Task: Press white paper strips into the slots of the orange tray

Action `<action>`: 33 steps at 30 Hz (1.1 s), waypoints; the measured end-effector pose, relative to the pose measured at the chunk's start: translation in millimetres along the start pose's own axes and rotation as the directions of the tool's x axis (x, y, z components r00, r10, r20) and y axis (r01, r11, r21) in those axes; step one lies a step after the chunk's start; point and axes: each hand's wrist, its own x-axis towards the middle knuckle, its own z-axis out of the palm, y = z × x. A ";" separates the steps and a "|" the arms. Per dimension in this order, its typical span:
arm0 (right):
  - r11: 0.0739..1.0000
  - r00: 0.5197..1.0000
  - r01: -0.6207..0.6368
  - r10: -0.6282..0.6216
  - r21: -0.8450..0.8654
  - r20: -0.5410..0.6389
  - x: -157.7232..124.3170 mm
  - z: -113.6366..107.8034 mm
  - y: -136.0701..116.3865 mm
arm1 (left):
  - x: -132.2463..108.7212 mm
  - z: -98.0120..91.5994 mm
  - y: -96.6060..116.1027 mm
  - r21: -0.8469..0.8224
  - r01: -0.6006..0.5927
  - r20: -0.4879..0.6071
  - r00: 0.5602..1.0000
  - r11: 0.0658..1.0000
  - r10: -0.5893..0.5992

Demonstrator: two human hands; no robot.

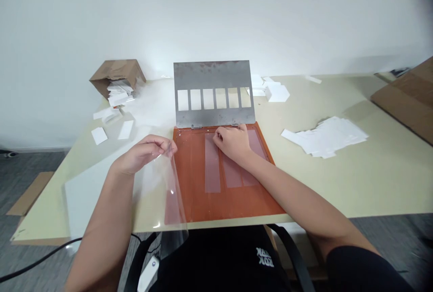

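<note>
Head view: left hand (144, 154) pinching clear plastic sheet (172, 197); right hand (233, 143) empty, half-curled on orange board (189, 179).

The light is bright and soft, and the white wall (216, 12) behind the steel plate (213, 75) looks almost washed out. Below and left of the plate, small glare shines on the clear plastic sheet (172, 191). A dark blur covers the top right corner.

Clear plastic sheet (172, 197) curved, hanging over left edge of orange board (195, 183); pale strips (212, 163) lying on board.
</note>
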 end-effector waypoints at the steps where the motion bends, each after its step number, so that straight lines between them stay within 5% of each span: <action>1: 1.000 1.000 0.005 -0.005 -0.001 -0.004 -0.2 0.5 0.2 | 0.5 0.2 -0.7 -0.010 0.001 -0.001 1.000 1.000 -0.001; 9: 0.999 0.998 0.041 -0.041 0.006 -0.047 -3.2 -0.6 0.4 | 6.1 3.1 -6.7 -0.086 -0.040 -0.198 0.980 0.995 0.023; 16: 0.988 0.989 0.147 -0.148 0.036 0.014 -8.2 -0.5 0.4 | 8.1 5.0 -6.7 -0.076 -0.061 -0.236 0.971 0.995 0.042; 28: 0.990 0.990 0.134 -0.136 0.045 0.039 -9.2 -2.3 3.3 | 10.3 6.7 -11.4 -0.062 -0.146 -0.317 0.941 0.987 0.119; 33: 0.987 0.990 0.143 -0.144 0.072 0.010 -9.5 -2.1 3.1 | 10.2 5.9 -12.9 0.007 -0.067 -0.324 0.944 0.998 0.066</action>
